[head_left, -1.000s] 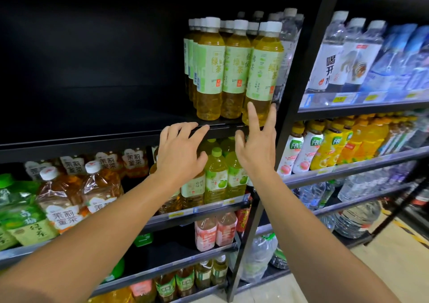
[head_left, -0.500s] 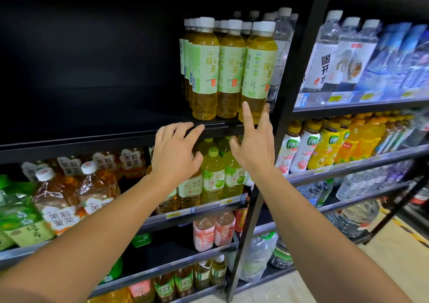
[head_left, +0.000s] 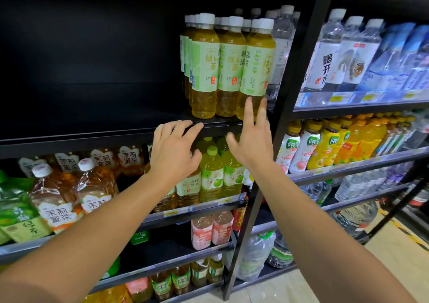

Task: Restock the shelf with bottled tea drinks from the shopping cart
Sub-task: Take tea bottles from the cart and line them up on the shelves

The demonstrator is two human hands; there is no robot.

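Observation:
Several green tea bottles (head_left: 228, 66) with white caps and pale green labels stand in rows at the right end of the black upper shelf (head_left: 92, 138). My left hand (head_left: 174, 149) hovers at the shelf's front edge with fingers loosely spread, holding nothing. My right hand (head_left: 253, 140) is raised with straight fingers, and its fingertips reach the base of the rightmost front tea bottle (head_left: 255, 70). The shopping cart is out of view.
The upper shelf's left part is dark and bare. Below sit jasmine tea bottles (head_left: 92, 186) and green apple drinks (head_left: 211, 177). A black upright post (head_left: 285, 107) separates the bay from water bottles (head_left: 334, 54) and juice bottles (head_left: 325, 147) on the right.
Both hands have stayed near the shelf edge. My right hand's fingertips have crept slightly up onto the rightmost bottle's base. The view has shifted a little.

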